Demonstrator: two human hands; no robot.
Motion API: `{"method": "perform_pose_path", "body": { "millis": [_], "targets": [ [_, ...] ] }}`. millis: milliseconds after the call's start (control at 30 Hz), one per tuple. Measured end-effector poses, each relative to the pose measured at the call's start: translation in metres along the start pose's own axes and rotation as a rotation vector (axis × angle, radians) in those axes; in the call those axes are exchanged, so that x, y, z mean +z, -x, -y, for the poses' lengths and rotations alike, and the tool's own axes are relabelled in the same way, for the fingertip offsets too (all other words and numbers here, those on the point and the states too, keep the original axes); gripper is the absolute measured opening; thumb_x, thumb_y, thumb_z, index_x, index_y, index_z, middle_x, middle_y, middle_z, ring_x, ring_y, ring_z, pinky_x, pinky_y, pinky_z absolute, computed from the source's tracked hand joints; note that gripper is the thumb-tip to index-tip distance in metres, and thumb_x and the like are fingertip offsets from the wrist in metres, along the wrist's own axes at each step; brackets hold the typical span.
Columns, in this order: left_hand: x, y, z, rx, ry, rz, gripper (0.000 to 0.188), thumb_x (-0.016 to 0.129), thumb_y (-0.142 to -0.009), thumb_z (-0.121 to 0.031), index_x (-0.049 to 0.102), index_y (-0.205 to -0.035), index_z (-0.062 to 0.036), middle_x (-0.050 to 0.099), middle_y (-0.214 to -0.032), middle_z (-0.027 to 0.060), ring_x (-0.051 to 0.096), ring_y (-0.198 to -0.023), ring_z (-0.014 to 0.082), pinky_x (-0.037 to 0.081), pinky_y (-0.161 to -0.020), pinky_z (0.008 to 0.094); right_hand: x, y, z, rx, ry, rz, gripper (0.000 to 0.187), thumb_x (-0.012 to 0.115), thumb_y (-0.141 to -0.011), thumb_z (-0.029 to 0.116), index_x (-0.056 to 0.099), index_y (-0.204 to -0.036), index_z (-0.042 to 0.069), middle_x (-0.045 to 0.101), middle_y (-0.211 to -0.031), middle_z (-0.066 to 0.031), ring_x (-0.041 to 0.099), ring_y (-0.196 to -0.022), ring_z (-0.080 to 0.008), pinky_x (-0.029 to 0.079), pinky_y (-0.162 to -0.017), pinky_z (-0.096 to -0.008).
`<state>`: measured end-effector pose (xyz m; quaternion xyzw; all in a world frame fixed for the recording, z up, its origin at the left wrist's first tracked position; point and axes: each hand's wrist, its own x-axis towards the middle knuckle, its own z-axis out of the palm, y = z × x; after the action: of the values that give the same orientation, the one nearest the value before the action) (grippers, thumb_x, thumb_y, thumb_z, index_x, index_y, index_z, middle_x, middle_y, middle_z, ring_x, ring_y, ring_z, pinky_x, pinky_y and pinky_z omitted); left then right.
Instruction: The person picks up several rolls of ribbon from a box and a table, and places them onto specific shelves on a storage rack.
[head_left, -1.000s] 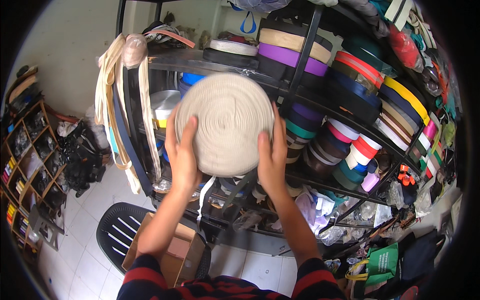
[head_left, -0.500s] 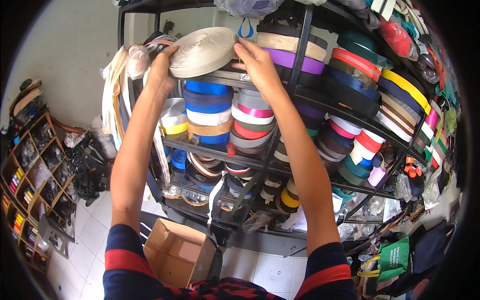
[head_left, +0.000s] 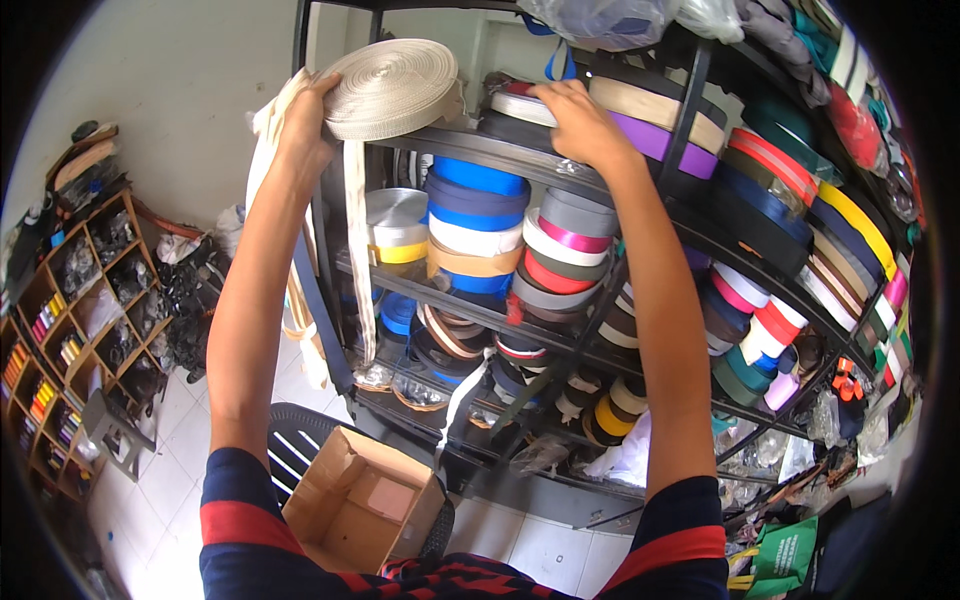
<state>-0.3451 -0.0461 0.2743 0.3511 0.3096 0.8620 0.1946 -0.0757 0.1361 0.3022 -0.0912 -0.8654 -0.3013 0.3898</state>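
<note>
A large cream webbing roll (head_left: 392, 90) is held up at the upper shelf, left of centre. Gripping its left edge is my left hand (head_left: 305, 132), thumb on top and the other fingers partly hidden. My right hand (head_left: 590, 122) has come off that roll. Its fingers curl over the right end of a flatter white webbing roll (head_left: 524, 108), which lies on a black roll (head_left: 512, 130) on the same shelf. The fingertips are partly hidden. Close by on the right stands a stack with a beige roll (head_left: 655, 108) and a purple roll (head_left: 668, 146).
The black shelf rack (head_left: 490, 150) holds several stacks of coloured webbing rolls. Cream strips (head_left: 357, 250) hang at its left end. Below, an open cardboard box (head_left: 365, 500) sits on a black chair (head_left: 290, 435). A wooden cubby rack (head_left: 90, 300) stands at the left.
My right hand has let go of the cream roll and moved right to the white roll. The cream roll stays in my left hand, and the view has shifted left.
</note>
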Motion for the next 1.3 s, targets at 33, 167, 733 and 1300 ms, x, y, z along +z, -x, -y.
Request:
{"method": "perform_pose_path", "body": {
  "millis": [33, 167, 733, 1300],
  "targets": [
    [-0.002, 0.002, -0.003, -0.019, 0.024, -0.008, 0.032, 0.058, -0.089, -0.014, 0.055, -0.115, 0.0042, 0.062, -0.109, 0.0149, 0.061, -0.098, 0.0228, 0.049, -0.088, 0.0354, -0.001, 0.001, 0.000, 0.090, 0.009, 0.142, 0.064, 0.051, -0.071, -0.013, 0.045, -0.131, 0.009, 0.053, -0.122, -0.0175, 0.048, -0.117, -0.0322, 0.043, -0.097, -0.0402],
    [-0.018, -0.006, -0.010, -0.022, -0.030, 0.033, 0.033, 0.057, -0.089, -0.015, 0.054, -0.116, 0.0052, 0.062, -0.109, 0.0161, 0.063, -0.098, 0.0226, 0.050, -0.088, 0.0344, -0.008, -0.006, -0.008, 0.176, 0.066, 0.346, 0.064, 0.052, -0.071, -0.014, 0.046, -0.130, 0.009, 0.056, -0.117, -0.0177, 0.052, -0.113, -0.0333, 0.045, -0.094, -0.0402],
    [-0.008, -0.008, 0.026, -0.061, -0.064, 0.120, 0.035, 0.060, -0.087, -0.012, 0.054, -0.116, 0.0066, 0.063, -0.107, 0.0172, 0.063, -0.094, 0.0231, 0.051, -0.084, 0.0324, 0.010, -0.013, -0.005, -0.177, 0.427, -0.001, 0.067, 0.055, -0.079, -0.001, 0.045, -0.134, 0.037, 0.052, -0.101, -0.0084, 0.061, -0.090, -0.0246, 0.056, -0.067, -0.0334],
    [-0.008, -0.009, 0.036, -0.099, -0.059, 0.156, 0.033, 0.058, -0.088, -0.012, 0.055, -0.114, 0.0072, 0.064, -0.106, 0.0160, 0.064, -0.093, 0.0230, 0.052, -0.082, 0.0333, 0.003, -0.016, -0.013, -0.236, 0.191, -0.090, 0.023, 0.057, -0.074, -0.004, 0.061, -0.093, 0.008, 0.048, -0.106, -0.0099, 0.057, -0.101, -0.0281, 0.054, -0.075, -0.0400]
  ]
}}
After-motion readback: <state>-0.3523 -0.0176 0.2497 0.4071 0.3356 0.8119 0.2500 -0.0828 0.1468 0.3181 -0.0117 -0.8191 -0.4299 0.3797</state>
